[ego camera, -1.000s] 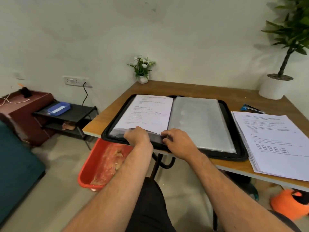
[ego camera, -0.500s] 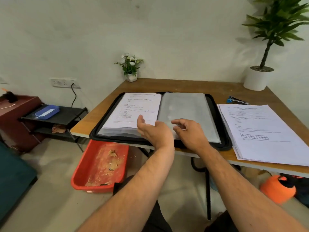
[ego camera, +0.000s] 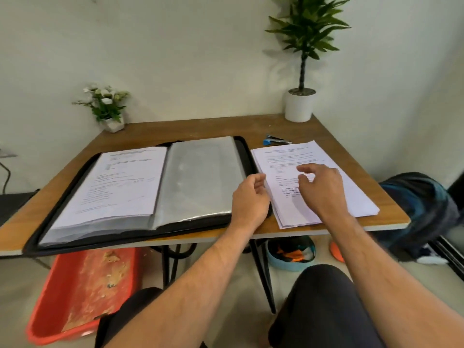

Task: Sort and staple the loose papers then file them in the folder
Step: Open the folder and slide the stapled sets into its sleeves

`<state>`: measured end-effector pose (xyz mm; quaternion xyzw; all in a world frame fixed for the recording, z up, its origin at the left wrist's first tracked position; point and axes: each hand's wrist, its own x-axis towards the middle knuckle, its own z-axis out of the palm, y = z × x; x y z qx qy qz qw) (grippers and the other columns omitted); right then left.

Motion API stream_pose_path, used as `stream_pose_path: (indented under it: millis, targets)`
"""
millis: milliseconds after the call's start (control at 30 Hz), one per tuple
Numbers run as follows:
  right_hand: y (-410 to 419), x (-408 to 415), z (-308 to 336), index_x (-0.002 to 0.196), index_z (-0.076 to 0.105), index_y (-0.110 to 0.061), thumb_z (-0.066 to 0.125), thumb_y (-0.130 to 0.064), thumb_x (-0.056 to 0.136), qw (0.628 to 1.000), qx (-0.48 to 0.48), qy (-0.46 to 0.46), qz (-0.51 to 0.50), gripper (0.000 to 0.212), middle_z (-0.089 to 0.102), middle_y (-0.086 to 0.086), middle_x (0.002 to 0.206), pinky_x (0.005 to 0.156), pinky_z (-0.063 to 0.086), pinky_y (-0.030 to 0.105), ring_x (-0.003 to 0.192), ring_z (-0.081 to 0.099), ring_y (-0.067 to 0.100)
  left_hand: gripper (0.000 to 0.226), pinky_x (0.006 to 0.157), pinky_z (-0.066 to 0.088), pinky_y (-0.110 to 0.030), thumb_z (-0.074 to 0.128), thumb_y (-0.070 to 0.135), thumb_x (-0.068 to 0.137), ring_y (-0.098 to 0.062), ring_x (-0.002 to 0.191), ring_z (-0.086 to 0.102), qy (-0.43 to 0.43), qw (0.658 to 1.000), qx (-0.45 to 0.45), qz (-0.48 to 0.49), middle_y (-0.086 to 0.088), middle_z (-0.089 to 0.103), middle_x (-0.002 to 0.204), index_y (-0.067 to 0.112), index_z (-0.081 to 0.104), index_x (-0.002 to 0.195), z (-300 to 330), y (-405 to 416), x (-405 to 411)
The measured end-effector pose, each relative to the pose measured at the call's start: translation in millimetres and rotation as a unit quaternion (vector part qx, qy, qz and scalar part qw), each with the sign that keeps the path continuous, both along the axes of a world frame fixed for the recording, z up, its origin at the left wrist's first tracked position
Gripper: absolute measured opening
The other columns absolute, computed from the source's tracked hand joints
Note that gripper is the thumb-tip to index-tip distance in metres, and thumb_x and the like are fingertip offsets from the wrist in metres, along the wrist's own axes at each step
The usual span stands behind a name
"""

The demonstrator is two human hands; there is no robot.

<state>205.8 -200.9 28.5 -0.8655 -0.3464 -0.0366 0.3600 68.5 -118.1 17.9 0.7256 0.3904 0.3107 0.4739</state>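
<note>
While the black zip folder [ego camera: 140, 229] lies open along the table's [ego camera: 155, 131] front-left edge, a printed sheet [ego camera: 120, 182] fills its left page and empty clear sleeves [ego camera: 200, 177] its right. Just past the folder's right rim, the left hand [ego camera: 251, 199] hovers with fingers loosely curled and thumb apart, holding nothing, its fingertips at the near-left edge of the loose paper stack [ego camera: 351, 194]. Over that stack, near the table's front-right corner, the right hand [ego camera: 324, 187] hangs with fingers half spread and bent downward, gripping nothing, and a blue stapler [ego camera: 276, 141] sits behind the stack's far edge.
</note>
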Motion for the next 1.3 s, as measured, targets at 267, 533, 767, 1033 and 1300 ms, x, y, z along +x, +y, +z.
stream_pose_path:
  millis: [267,533,767,1033,1300]
  targets:
    - [-43,68,-7,0.118,0.058,-0.019,0.063,-0.044,0.087,0.976,-0.144,0.052,-0.153,0.040,0.065,0.008,0.112,0.091,0.052,0.050,0.106,0.058,0.037,0.042,0.099,0.056,-0.034,0.048,0.025,0.107,-0.018,0.122,0.062,0.141,0.976,0.155,-0.062,-0.002,0.062,0.140,0.020,0.050,0.148,-10,6,37]
    - [-45,87,8,0.108,0.063,-0.014,0.063,-0.020,0.093,0.977,-0.072,0.122,-0.157,0.016,0.059,0.000,0.090,0.063,0.048,0.031,0.077,0.058,0.019,0.039,0.086,0.056,-0.020,0.048,0.030,0.107,-0.015,0.116,0.065,0.134,0.974,0.179,-0.043,0.001,0.065,0.135,0.022,0.052,0.145,-20,5,45]
    - [-49,90,13,0.090,0.063,-0.020,0.059,-0.018,0.096,0.971,0.017,0.181,-0.157,0.007,0.059,-0.005,0.084,0.057,0.048,0.029,0.068,0.055,0.013,0.036,0.072,0.037,0.000,0.052,0.030,0.106,-0.012,0.120,0.063,0.092,0.985,0.140,-0.029,0.004,0.065,0.136,0.023,0.056,0.141,-24,11,48]
    - [-58,98,12,0.099,0.067,-0.013,0.063,-0.016,0.094,0.938,0.079,0.310,-0.131,0.008,0.064,0.000,0.084,0.065,0.052,0.031,0.074,0.061,0.018,0.036,0.083,0.043,-0.008,0.053,0.026,0.105,-0.010,0.120,0.062,0.069,0.991,0.114,-0.022,0.005,0.065,0.135,0.022,0.056,0.141,-28,14,47]
    - [-71,109,16,0.121,0.065,-0.017,0.063,-0.019,0.095,0.889,0.128,0.412,-0.156,0.026,0.067,0.010,0.108,0.094,0.053,0.048,0.098,0.064,0.032,0.047,0.077,0.040,-0.006,0.056,0.044,0.102,0.000,0.109,0.058,0.006,0.999,0.000,-0.042,0.010,0.064,0.132,0.024,0.052,0.144,-17,19,48]
